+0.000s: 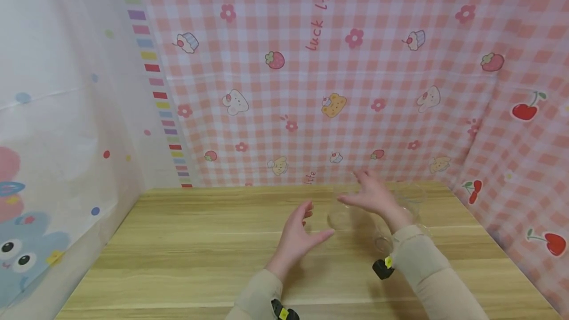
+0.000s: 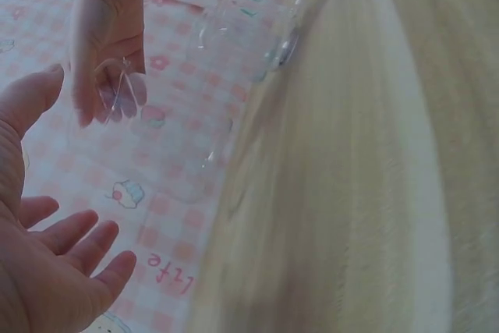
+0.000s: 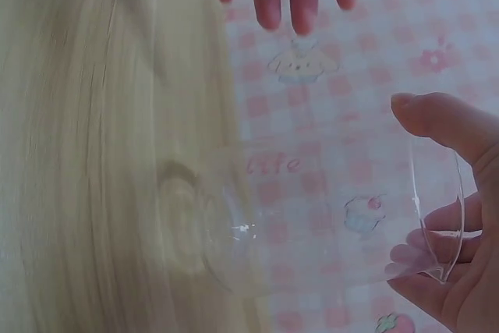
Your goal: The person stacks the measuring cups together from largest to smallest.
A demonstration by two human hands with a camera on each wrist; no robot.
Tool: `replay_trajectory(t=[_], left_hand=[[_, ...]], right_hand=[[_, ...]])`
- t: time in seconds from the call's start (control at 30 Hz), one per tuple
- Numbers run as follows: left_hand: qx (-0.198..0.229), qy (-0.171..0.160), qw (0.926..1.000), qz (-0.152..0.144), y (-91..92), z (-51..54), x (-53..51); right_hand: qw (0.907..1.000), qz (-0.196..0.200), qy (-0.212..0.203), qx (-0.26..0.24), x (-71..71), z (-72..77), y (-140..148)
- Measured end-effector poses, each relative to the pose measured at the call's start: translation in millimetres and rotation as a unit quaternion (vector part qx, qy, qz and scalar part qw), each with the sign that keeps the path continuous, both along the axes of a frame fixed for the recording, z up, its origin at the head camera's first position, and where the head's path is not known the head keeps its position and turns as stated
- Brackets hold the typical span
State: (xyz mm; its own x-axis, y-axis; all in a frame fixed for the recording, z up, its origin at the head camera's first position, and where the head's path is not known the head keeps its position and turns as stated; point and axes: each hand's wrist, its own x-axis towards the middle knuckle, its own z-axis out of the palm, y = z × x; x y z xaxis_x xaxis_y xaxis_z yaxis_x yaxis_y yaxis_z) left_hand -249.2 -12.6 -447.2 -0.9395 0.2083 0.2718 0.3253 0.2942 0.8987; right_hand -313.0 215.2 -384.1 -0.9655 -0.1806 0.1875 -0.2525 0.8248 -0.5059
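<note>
A clear jug-like vessel (image 1: 340,217) with a pointed lip at its rim stands upright on the wooden table. My right hand (image 1: 373,195) is around its top; the right wrist view shows the fingers (image 3: 437,251) behind the rim of the vessel (image 3: 304,224), with the thumb standing apart from it. Whether those fingers touch the wall cannot be made out. To the left of the vessel my left hand (image 1: 297,237) is held above the table, thumb and fingers spread, holding nothing. In the left wrist view its fingers (image 2: 82,243) point toward the vessel (image 2: 168,157) without touching it.
More clear glassware (image 1: 411,196) is behind and beside my right forearm, partly hidden; the left wrist view shows a smaller clear vessel (image 2: 242,40) there. The wooden table (image 1: 200,251) meets a pink checked cloth (image 1: 306,88) at the back.
</note>
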Motion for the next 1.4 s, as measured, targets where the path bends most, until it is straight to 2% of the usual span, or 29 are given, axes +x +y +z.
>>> replay_trajectory(t=[0.23, 0.37, 0.57, 0.83, 1.07, 1.4], left_hand=[[0.004, 0.024, 0.9997, 0.007, -4.2, 4.0, -4.4], [0.025, 0.030, 0.9992, 0.009, -5.6, 4.2, -4.7], [0.058, 0.038, 0.9976, 0.007, -7.1, 5.7, -2.3], [0.076, 0.051, 0.9958, -0.002, -8.2, 1.6, -0.8], [0.074, 0.045, 0.9962, -0.002, -10.2, -3.4, -0.4], [0.095, 0.031, 0.9948, -0.018, -12.5, -2.3, -0.6]], right_hand=[[0.9991, 0.028, 0.030, -0.009, 13.9, 8.6, -12], [0.9980, 0.040, 0.047, -0.014, 19.8, 11.8, -20], [0.9968, 0.055, 0.049, -0.029, 32.0, 14.5, -33], [0.9944, 0.084, 0.061, -0.022, 43.0, 10.2, -49], [0.9915, 0.108, 0.070, -0.021, 48.3, 5.8, -60], [0.9896, 0.126, 0.066, -0.018, 52.6, 2.6, -70]])
